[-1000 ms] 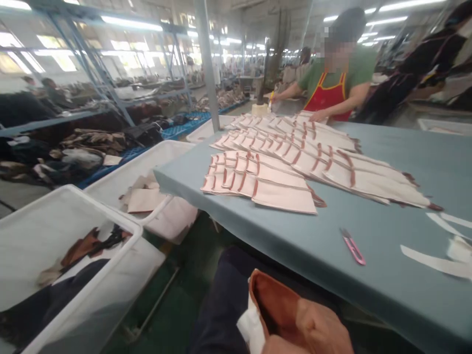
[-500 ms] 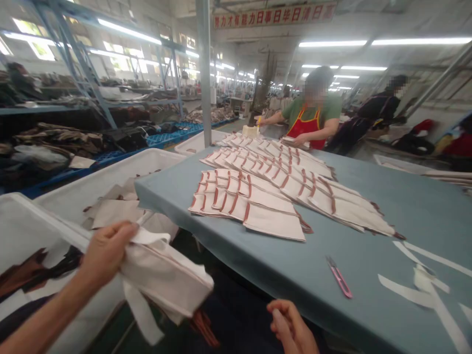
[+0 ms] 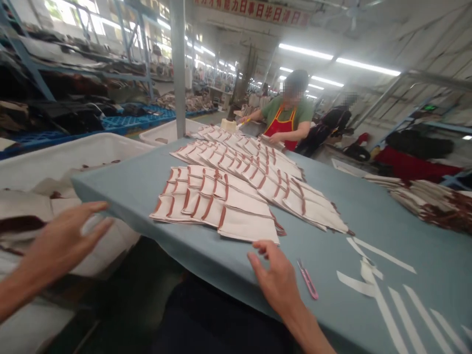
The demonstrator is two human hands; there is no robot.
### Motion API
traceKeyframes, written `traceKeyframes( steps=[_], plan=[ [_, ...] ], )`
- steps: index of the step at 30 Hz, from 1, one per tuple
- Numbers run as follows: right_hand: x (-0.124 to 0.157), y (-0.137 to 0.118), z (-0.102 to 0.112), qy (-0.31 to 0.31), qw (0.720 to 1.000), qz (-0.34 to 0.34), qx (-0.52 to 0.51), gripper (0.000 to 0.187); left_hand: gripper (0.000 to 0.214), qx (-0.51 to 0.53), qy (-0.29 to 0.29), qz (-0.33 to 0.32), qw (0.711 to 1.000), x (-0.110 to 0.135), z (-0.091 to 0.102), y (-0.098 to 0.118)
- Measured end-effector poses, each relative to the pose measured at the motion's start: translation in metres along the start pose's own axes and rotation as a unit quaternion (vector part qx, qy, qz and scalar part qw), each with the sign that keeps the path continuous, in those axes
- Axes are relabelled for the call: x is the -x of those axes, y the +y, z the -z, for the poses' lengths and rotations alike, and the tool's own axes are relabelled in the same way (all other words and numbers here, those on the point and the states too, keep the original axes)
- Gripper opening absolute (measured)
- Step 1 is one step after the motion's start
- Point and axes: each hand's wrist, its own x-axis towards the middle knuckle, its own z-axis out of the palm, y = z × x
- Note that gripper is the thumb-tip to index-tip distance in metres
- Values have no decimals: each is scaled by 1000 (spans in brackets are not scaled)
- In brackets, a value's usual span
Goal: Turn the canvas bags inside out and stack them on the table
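My left hand [image 3: 72, 236] hangs over the white bin at the left, fingers and thumb apart, holding nothing. Over the table's front edge, my right hand [image 3: 275, 275] is open too, its fingertips close to the nearest cream fabric piece [image 3: 250, 227]. That piece belongs to overlapping rows of flat cream pieces with brown trim [image 3: 258, 169] across the table. Pink thread snips [image 3: 308, 280] lie just right of my right hand. Cream pieces [image 3: 114, 243] fill the bin beneath my left hand.
White strips [image 3: 401, 305] are scattered on the blue-grey table [image 3: 110, 182] at the right. A co-worker in a red apron [image 3: 282, 123] handles pieces at the far side. A metal post [image 3: 179, 73] stands at the table's far left corner. Stacked pieces [image 3: 431, 199] lie at the right.
The cream fabric piece with its loose strip has left my left hand, which is now open over the bin. My right hand has moved up over the table edge, and the view has turned right.
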Motion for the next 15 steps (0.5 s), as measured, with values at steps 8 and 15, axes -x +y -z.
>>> traceKeyframes(
  steps=[8, 15],
  plan=[
    [-136, 23, -36, -141, 975, 80, 152, 11, 32, -48, -118, -202, 971, -35, -180, 111],
    [-145, 36, -54, -168, 969, 88, 157, 14, 32, -151, -151, -190, 958, -61, -221, 108]
  ],
)
